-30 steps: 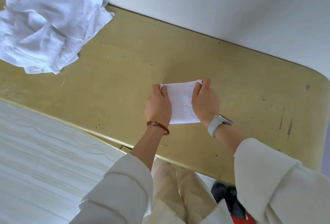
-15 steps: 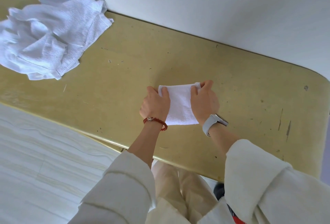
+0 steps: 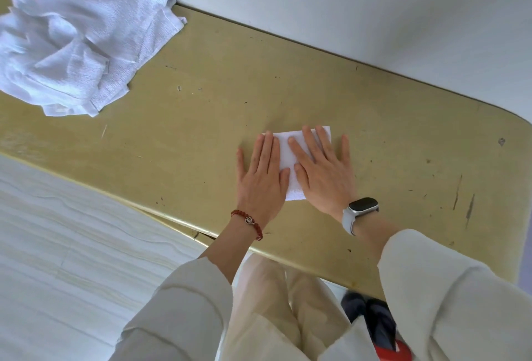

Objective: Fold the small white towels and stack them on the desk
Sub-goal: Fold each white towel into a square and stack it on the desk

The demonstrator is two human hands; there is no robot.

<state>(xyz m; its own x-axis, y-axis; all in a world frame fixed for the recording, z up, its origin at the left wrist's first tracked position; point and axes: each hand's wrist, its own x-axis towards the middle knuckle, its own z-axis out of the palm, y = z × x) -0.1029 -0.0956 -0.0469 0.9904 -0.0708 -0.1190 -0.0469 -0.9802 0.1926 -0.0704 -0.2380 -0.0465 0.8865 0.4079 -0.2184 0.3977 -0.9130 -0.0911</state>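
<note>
Both hands lie flat on the desk [image 3: 374, 118], palms down, fingers straight and a little spread, gripping nothing. Between and under them sits the folded towel [image 3: 283, 153], a small white rectangle lying flat on the yellow top.

The left hand [image 3: 260, 176] covers the towel's left edge: its inner fingers rest on the cloth near the far left corner, while the outermost finger and most of the palm press on bare desk just beside it. The thumb points inward and touches the towel at about mid-length.

The right hand [image 3: 322, 170] lies over the towel's right half. Its fingers [image 3: 309, 141] reach up to the far edge, where the far right corner shows just past the fingertips; the little finger is splayed out onto the desk, off the cloth. The two thumbs nearly meet over the towel, and a strip of white shows between the hands, down to the near edge just below the thumbs.

A red bead bracelet [image 3: 249, 222] is on the left wrist, a watch [image 3: 359, 211] on the right.

Well away from the left fingers, at the desk's far left end against the wall [image 3: 374, 15], lies a loose pile [image 3: 80, 49] of unfolded white towels.
</note>
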